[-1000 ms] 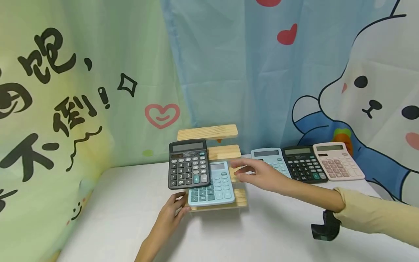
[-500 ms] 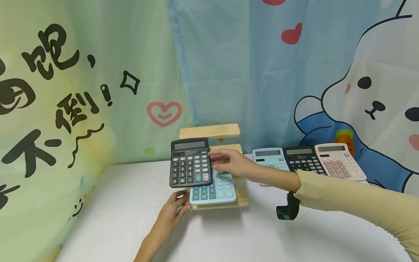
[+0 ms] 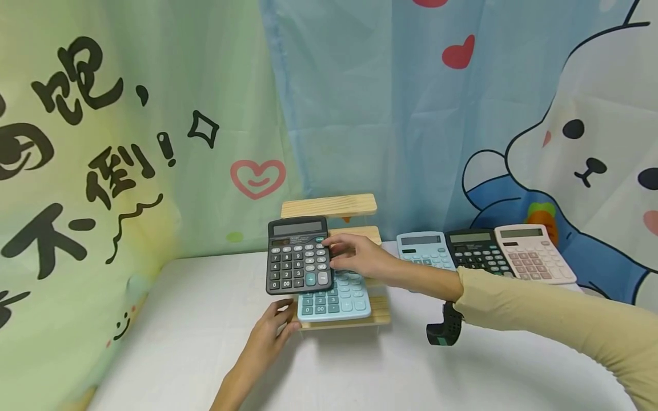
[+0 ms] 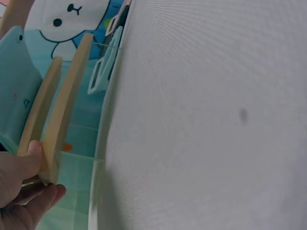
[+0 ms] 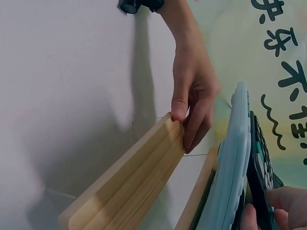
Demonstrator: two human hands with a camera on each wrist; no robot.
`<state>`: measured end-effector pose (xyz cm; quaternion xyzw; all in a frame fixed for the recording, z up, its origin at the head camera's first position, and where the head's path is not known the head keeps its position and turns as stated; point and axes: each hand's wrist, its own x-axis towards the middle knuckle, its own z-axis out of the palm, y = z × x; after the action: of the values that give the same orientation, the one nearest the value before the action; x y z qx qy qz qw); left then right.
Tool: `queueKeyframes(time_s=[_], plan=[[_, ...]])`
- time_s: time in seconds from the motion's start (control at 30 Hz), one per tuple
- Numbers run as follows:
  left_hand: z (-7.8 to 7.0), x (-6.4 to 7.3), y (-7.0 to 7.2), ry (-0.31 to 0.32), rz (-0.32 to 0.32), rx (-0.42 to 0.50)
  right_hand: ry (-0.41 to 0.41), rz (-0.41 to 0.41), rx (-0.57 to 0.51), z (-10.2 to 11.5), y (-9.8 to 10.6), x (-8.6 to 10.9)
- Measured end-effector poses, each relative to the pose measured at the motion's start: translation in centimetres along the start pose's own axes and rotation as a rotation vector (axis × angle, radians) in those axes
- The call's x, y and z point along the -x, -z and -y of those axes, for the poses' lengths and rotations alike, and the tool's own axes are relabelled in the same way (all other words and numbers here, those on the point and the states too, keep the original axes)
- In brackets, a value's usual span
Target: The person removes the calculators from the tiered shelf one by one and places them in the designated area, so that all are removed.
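Observation:
On the tiered wooden rack (image 3: 381,311), a black calculator (image 3: 295,257) leans in front of a light blue calculator (image 3: 354,302) and covers its upper left part. My right hand (image 3: 360,254) has come in from the right and pinches the black calculator's right edge. In the right wrist view, fingertips (image 5: 283,199) lie on the key side of the black calculator, with another digit behind it. My left hand (image 3: 267,331) grips the left end of the lowest board (image 4: 64,115) between thumb and fingers, seen closely in the left wrist view.
Right of the rack, a second light blue calculator (image 3: 421,248), another black one (image 3: 475,251) and a pink one (image 3: 534,254) stand in a row on the white table (image 3: 195,331). A printed curtain (image 3: 339,114) hangs behind. The right forearm crosses before the row.
My right hand has moved left, from beside the light blue calculator to the black calculator's right edge, which it now pinches. My left hand stays at the board's end.

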<state>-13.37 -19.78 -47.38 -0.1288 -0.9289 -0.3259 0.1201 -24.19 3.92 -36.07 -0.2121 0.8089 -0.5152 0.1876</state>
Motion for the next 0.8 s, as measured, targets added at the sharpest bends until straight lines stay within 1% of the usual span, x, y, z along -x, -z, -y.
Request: queueKeyframes(time_s=[0.13, 0.33, 0.47, 0.57, 0.7, 0.8], plan=[[-0.08, -0.02, 0.06, -0.003, -0.004, 0.000, 0.009, 0.008, -0.008, -0.03, -0.06, 0.04], [-0.04, -0.01, 0.01, -0.023, -0.013, -0.014, -0.006, 0.013, -0.018, -0.20, -0.25, -0.10], [-0.03, 0.01, 0.06, -0.015, -0.008, -0.002, 0.005, 0.028, -0.032, -0.29, -0.30, -0.08], [-0.01, 0.01, 0.10, -0.009, -0.005, 0.009, -0.002, 0.031, -0.073, -0.23, -0.38, -0.07], [-0.04, 0.05, 0.09, -0.024, -0.014, 0.000, -0.015, 0.044, -0.143, -0.11, -0.49, -0.04], [-0.04, 0.04, 0.03, -0.040, -0.024, -0.005, -0.007, 0.053, -0.143, -0.07, -0.53, 0.03]])
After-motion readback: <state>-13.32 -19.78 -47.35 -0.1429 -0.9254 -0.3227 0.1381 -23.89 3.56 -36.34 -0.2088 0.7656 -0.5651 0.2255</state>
